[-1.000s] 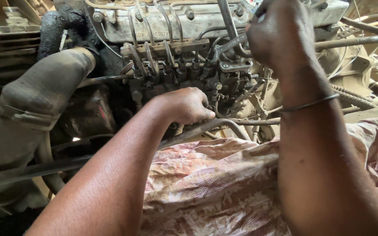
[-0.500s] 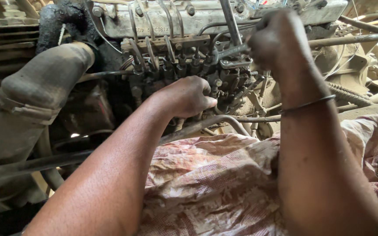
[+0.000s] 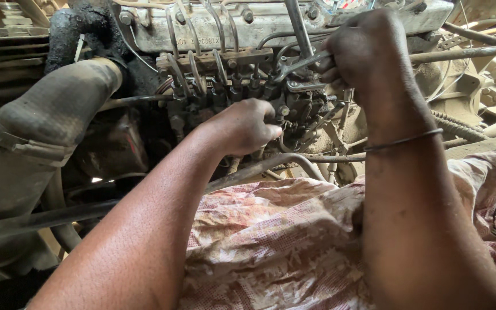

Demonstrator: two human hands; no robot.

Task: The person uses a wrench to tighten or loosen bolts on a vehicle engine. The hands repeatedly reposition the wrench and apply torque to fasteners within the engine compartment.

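1. The spanner (image 3: 297,64) is a slim grey metal tool, dull and greasy, with an open forked jaw at its left end. It lies far in the scene, right of centre, slanting down and to the left from the right hand (image 3: 368,54).
2. Its jaw sits at a fitting on top of the injection pump (image 3: 242,97), a dark, oily block of metal with a row of small upright nuts.
3. From those nuts thin steel pipes (image 3: 193,63) rise in smooth curves to the pale, dusty engine head (image 3: 242,26) behind.
4. The right hand is closed round the spanner's handle; the handle end is hidden in the fist, and only the jaw end shows left of the knuckles.
5. The left hand (image 3: 242,126) is below and left of the spanner, apart from it. Its fingers are curled against the front of the pump; what they pinch cannot be told.
6. A thin dark wire bangle (image 3: 403,140) rings the right wrist.
7. A thick rubber hose (image 3: 41,138), matt and dust-coated, runs down the left side.
8. Near, under both forearms, lies a crumpled patterned cloth (image 3: 282,241) in faded pink and cream.
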